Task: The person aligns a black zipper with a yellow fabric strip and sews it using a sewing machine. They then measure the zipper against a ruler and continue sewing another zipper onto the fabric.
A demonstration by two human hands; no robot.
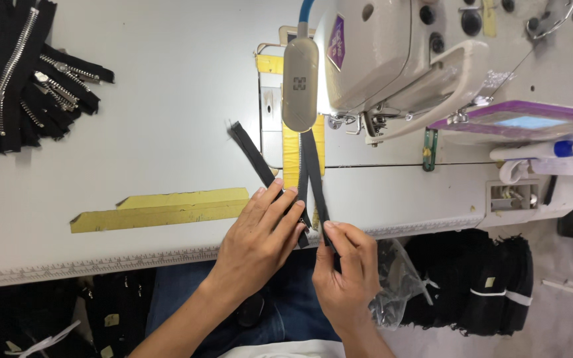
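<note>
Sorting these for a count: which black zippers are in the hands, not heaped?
The black zipper strips at the table's front edge, pinched by the left hand and right hand; the zipper pile lies untouched, far left.

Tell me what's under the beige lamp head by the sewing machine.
Under the beige lamp head lie yellow tape and the black zipper strips running toward the machine. Their far ends and the needle area are covered by it.
</note>
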